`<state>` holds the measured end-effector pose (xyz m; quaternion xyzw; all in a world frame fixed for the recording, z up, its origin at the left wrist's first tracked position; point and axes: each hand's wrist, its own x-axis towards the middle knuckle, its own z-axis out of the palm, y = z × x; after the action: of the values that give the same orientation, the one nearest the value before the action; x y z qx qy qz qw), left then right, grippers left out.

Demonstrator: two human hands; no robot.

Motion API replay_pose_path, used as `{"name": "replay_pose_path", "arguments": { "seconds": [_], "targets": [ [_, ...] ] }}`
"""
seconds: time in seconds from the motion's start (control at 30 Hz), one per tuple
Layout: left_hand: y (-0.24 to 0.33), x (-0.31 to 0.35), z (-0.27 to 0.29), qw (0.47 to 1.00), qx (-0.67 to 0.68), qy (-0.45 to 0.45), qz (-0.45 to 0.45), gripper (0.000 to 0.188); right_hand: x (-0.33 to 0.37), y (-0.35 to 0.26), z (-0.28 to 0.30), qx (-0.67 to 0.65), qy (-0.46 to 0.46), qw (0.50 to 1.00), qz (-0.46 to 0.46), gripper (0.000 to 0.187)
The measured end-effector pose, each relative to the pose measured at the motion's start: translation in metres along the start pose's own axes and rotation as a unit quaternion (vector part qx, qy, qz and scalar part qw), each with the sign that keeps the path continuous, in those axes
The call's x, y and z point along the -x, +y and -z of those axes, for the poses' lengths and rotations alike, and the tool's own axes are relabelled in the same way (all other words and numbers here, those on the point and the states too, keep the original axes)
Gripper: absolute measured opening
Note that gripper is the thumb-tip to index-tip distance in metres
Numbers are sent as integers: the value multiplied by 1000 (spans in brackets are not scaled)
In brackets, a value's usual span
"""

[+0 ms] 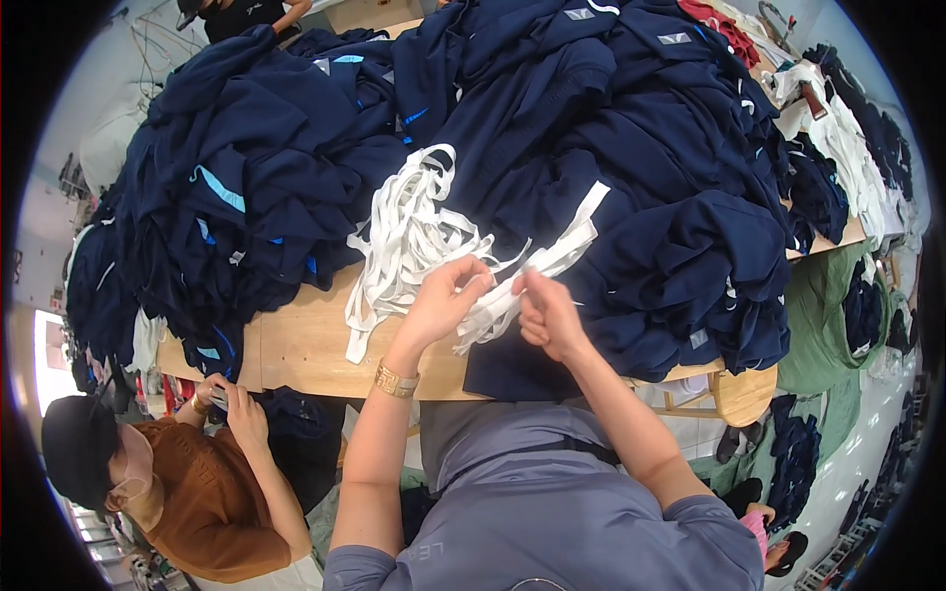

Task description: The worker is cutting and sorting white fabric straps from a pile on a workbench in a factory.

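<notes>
A tangled heap of white fabric strips [409, 222] lies on the wooden table in front of me. A straighter bundle of white strips [576, 239] slants up and right over navy cloth, passing beneath my hands. My left hand [448, 298], with a gold-coloured bracelet on the wrist, is closed in a pinch at the edge of the heap, with a white strip at its fingertips. Close beside it, my right hand [550, 313] has its fingers curled in and its thumb and forefinger together. Its fingertips are slightly blurred, and whatever they grip is too small to make out.
Large piles of navy garments [631, 128] cover the far side and both ends of the wooden table [305, 340]. A person in a brown top and dark cap [212, 492] works at my left. Another person [241, 15] stands beyond the table. Green sacking [828, 305] hangs at the right.
</notes>
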<state>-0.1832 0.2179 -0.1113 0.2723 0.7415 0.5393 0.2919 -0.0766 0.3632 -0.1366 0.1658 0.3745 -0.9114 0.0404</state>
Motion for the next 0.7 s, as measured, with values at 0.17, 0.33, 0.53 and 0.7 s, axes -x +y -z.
{"name": "replay_pose_path", "arguments": {
  "seconds": [0.17,0.33,0.53,0.7],
  "targets": [
    [35,-22,-16,995,101,1,2,27,6,-26,14,-46,80,983,160,32],
    [20,-53,-14,990,-48,105,-83,29,16,-51,32,-65,105,958,257,27],
    [-28,-57,33,946,-225,218,-76,19,2,-50,44,363,172,866,296,19],
    [-47,-42,46,930,-264,253,-37,22,-34,-44,13,668,29,726,162,54]
  ]
}}
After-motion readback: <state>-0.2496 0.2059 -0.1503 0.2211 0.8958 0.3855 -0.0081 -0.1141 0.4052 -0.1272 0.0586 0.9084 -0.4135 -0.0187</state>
